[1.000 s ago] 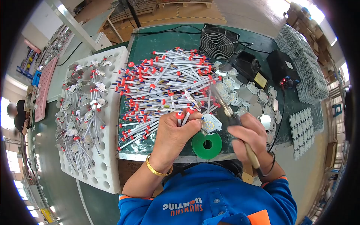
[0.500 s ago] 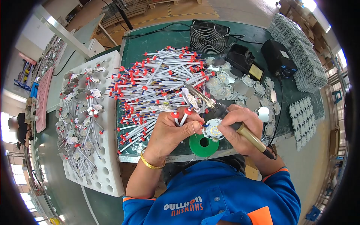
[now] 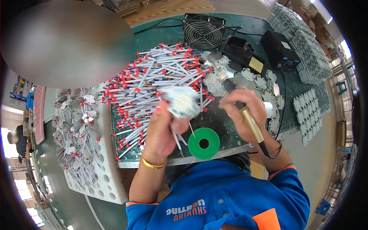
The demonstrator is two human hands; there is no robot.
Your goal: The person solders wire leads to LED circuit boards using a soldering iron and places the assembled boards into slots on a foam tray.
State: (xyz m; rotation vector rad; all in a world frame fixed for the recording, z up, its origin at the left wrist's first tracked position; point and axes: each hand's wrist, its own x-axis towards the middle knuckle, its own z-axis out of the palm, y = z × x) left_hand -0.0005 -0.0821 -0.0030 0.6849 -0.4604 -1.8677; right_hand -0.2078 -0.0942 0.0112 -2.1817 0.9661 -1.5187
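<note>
My left hand (image 3: 158, 134) is closed around a round white LED board (image 3: 184, 101) with white wires hanging below; motion blurs it. A soldering iron (image 3: 252, 124) with a gold handle lies in my right hand (image 3: 245, 109), its blurred metal tip pointing away from me over loose LED boards (image 3: 211, 81). Just right of my left hand, a green spool (image 3: 212, 138) of solder rests at the table's front edge, a thin strand rising from it. Beyond my left hand spreads a heap of white wire leads (image 3: 153, 74) with red rings.
A black fan (image 3: 203, 34), a soldering-iron stand (image 3: 237, 50) and a black control box (image 3: 281, 50) line the back. Stacked board panels (image 3: 303, 46) rise at right. A white foam tray (image 3: 109, 168) bears wired boards at left. A blurred patch hides the upper left.
My left hand has lifted and turned the LED board, moving it left, away from the iron. My right hand has drawn the iron back, off the board.
</note>
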